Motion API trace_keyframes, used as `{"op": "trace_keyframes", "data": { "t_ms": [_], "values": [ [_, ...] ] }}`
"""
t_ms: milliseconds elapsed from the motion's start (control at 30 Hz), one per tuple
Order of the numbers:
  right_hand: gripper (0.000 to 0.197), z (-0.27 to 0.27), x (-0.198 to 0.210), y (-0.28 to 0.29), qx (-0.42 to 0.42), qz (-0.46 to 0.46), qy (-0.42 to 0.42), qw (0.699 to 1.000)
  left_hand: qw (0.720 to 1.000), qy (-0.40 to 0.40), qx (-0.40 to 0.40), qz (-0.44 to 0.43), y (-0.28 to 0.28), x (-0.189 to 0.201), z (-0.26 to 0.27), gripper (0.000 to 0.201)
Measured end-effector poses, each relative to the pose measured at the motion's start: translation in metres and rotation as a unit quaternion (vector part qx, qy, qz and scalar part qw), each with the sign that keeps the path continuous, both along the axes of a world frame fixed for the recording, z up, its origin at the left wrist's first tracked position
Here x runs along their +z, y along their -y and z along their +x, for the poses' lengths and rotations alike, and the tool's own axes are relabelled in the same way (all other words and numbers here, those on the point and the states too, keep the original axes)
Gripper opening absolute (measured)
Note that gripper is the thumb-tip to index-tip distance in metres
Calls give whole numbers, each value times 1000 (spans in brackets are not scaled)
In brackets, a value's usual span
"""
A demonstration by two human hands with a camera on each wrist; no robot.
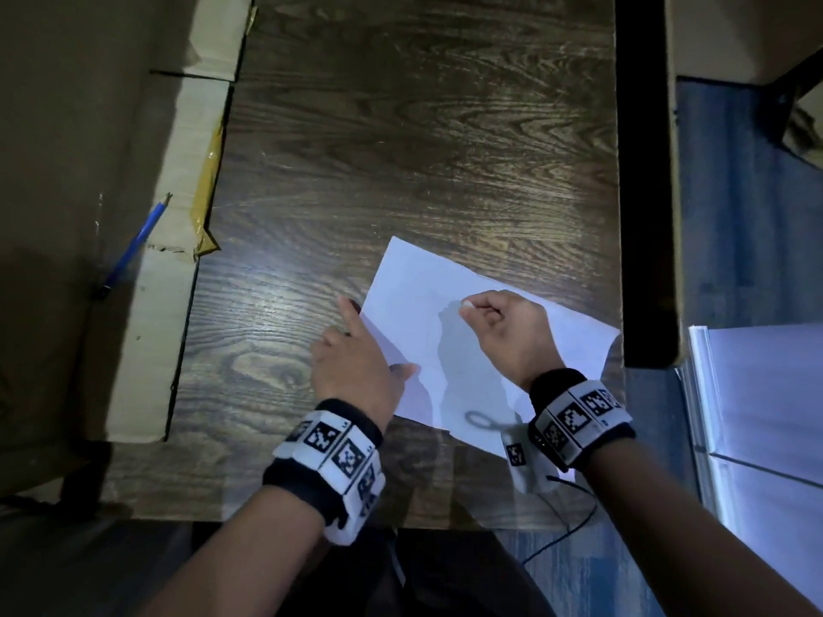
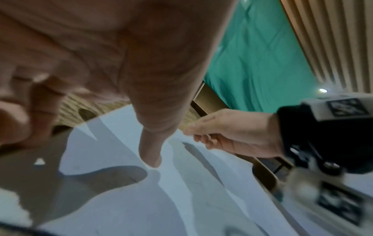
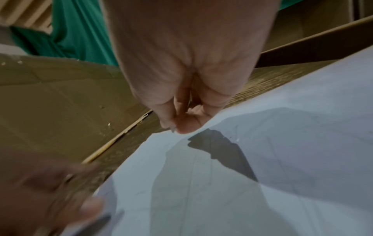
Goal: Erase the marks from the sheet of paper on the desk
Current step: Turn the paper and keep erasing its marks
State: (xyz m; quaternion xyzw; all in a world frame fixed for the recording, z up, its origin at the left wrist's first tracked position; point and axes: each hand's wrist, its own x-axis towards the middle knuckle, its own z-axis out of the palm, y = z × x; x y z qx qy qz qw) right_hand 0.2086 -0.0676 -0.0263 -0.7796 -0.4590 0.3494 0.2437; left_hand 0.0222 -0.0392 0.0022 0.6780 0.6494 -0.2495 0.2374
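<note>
A white sheet of paper (image 1: 418, 282) lies at an angle on the dark wooden desk (image 1: 401, 149), near its right side. My left hand (image 1: 365, 345) lies flat on the sheet's left edge with straight fingers, and its thumb (image 2: 151, 151) presses the paper (image 2: 181, 199). My right hand (image 1: 478, 316) pinches a small white eraser (image 1: 467, 305) against the middle of the sheet. In the right wrist view the fingertips (image 3: 181, 126) meet at the paper (image 3: 302, 127), and the eraser is hidden. Faint pencil lines (image 3: 191, 183) show on the sheet.
A cardboard box (image 1: 89, 171) stands along the desk's left side with a blue pencil (image 1: 133, 247) on it. Another box (image 1: 735, 37) is at the back right, above a stack of white sheets (image 1: 757, 416). A black cable (image 1: 574, 518) hangs over the front edge.
</note>
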Motion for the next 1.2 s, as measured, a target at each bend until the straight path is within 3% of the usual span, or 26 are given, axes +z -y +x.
{"op": "trace_keyframes", "data": {
  "t_ms": [100,167,233,367,467,667,800,1200],
  "values": [
    [20,-3,2,2,28,-6,-17,999,987,121,-83,67,-32,-11,-17,104],
    [16,-4,2,6,25,-5,-41,999,964,184,-183,50,-46,-24,-29,105],
    [11,-5,2,8,22,-1,-39,999,952,199,-234,9,-49,-36,-37,109],
    [11,-17,2,5,0,13,-54,998,953,174,-241,66,-37,-47,-40,114],
    [16,-33,2,-2,42,19,-62,997,956,149,-231,102,-32,-47,-34,121],
    [13,-51,-2,-12,165,18,1,986,949,153,-262,85,-43,-48,-43,139],
    [21,-54,-7,-7,242,17,39,969,949,151,-263,83,-42,-50,-43,140],
    [13,-69,2,-28,281,-13,115,953,948,147,-266,90,-42,-49,-42,140]
  ]
}}
